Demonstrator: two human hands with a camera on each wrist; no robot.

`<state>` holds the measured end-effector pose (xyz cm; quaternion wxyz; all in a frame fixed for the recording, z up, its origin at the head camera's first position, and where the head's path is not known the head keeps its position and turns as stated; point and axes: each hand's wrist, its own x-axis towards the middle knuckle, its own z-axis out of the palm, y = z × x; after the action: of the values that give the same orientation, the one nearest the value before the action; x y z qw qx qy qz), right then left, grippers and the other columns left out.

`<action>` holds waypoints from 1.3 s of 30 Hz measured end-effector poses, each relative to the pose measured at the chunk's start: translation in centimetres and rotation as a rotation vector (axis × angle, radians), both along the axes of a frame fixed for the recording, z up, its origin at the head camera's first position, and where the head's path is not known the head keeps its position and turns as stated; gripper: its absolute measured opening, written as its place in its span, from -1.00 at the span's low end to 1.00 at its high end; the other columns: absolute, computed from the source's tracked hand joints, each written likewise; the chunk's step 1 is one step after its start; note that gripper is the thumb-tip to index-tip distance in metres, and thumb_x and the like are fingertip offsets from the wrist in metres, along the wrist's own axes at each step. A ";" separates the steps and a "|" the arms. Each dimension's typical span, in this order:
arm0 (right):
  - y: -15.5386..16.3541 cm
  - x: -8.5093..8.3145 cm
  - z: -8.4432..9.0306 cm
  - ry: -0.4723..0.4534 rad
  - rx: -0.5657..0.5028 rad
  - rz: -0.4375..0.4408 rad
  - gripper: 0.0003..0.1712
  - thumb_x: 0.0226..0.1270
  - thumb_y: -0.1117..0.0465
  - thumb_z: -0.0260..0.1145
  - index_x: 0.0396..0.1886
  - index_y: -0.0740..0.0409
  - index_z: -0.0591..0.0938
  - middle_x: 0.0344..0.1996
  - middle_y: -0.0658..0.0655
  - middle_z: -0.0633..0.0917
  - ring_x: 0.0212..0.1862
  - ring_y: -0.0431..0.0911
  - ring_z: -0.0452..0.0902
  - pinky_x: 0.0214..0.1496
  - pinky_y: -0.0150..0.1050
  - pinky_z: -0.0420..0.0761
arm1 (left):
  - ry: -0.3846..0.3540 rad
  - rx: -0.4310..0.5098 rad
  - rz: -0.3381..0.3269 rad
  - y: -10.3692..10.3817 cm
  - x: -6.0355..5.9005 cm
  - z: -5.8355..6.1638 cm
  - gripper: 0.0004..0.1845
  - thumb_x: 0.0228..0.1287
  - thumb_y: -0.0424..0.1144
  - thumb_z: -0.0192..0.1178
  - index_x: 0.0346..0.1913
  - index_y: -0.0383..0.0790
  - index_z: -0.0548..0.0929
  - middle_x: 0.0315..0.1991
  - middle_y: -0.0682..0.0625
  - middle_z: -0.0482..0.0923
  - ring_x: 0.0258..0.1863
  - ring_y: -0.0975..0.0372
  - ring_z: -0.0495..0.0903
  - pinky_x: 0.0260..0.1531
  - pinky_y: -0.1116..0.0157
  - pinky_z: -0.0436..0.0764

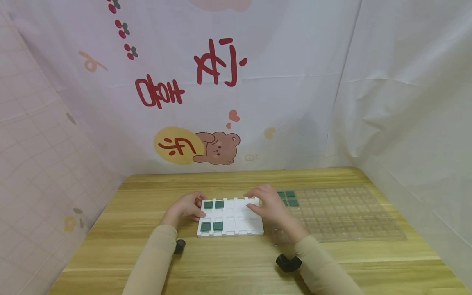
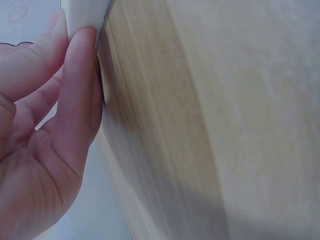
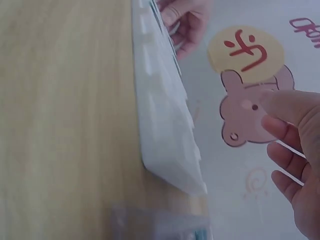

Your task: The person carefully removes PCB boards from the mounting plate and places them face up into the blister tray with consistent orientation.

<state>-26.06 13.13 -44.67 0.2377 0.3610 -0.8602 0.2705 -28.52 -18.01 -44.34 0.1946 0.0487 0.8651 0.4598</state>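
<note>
A white slotted tray (image 1: 239,226) lies on the table in the head view, with several green square chips (image 1: 218,226) in slots at its left end. My left hand (image 1: 187,206) holds the tray's left edge; in the left wrist view its thumb and fingers pinch the white tray's end (image 2: 86,14). Over the tray's right end is my right hand (image 1: 271,208), thumb and fingers apart. The right wrist view shows this right hand (image 3: 302,150) with loosely bent fingers and nothing between them, apart from the white tray (image 3: 162,120).
To the right, a large clear plastic tray (image 1: 343,215) with a grid of pockets lies on the wooden table (image 1: 228,266). Green chips (image 1: 293,203) sit in its upper left pockets, some partly hidden by the right hand. A printed cloth (image 1: 295,102) hangs behind the table.
</note>
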 end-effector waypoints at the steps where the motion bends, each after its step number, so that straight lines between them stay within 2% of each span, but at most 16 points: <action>1: -0.3 0.1 0.0 -0.027 0.008 -0.006 -0.70 0.10 0.25 0.55 -0.14 0.15 0.74 -0.20 0.03 0.73 -0.05 0.01 0.53 0.03 -0.03 0.53 | 0.001 0.003 0.000 0.0 0.0 -0.1 -0.37 0.03 -0.60 0.42 0.21 -0.38 0.47 -0.20 -0.20 0.35 -0.37 0.11 0.48 -0.41 0.22 0.72; 7: -1.7 0.4 -0.2 -0.138 0.066 -0.044 -0.72 0.18 0.18 0.51 -0.09 0.08 0.73 -0.15 -0.03 0.71 0.04 -0.02 0.50 0.14 -0.08 0.50 | 0.012 0.010 -0.004 0.1 -0.1 -0.1 -0.38 0.01 -0.64 0.40 0.19 -0.40 0.47 -0.22 -0.20 0.35 -0.38 0.12 0.48 -0.42 0.22 0.72; 16: -3.3 0.1 -1.1 -0.170 0.089 -0.047 -0.70 0.19 0.14 0.51 -0.07 0.02 0.72 -0.13 -0.07 0.71 0.03 -0.04 0.49 0.16 -0.06 0.45 | 0.014 -0.010 0.003 0.0 0.0 -0.1 -0.38 0.00 -0.62 0.42 0.18 -0.39 0.49 -0.21 -0.20 0.37 -0.36 0.11 0.49 -0.42 0.23 0.72; 24: -4.5 -0.3 -1.1 -0.201 0.118 -0.071 -0.68 0.21 0.11 0.49 -0.03 0.01 0.72 -0.09 -0.06 0.70 0.02 -0.06 0.52 0.11 -0.08 0.51 | 0.004 0.004 0.009 0.1 0.1 0.1 -0.37 0.00 -0.62 0.42 0.19 -0.38 0.48 -0.20 -0.21 0.36 -0.37 0.11 0.48 -0.42 0.23 0.72; 39: -6.9 -1.6 -1.2 -0.255 0.226 -0.114 -0.62 0.25 0.04 0.45 0.06 -0.02 0.69 0.02 -0.03 0.68 0.13 -0.04 0.50 0.25 -0.09 0.46 | -0.007 -0.002 0.012 0.2 0.0 0.1 -0.38 0.01 -0.61 0.42 0.19 -0.36 0.49 -0.20 -0.20 0.37 -0.33 0.10 0.50 -0.38 0.20 0.73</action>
<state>-27.68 6.25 -45.87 0.0996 0.2987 -0.9274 0.2020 -28.55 -17.84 -44.21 0.1950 0.0418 0.8652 0.4600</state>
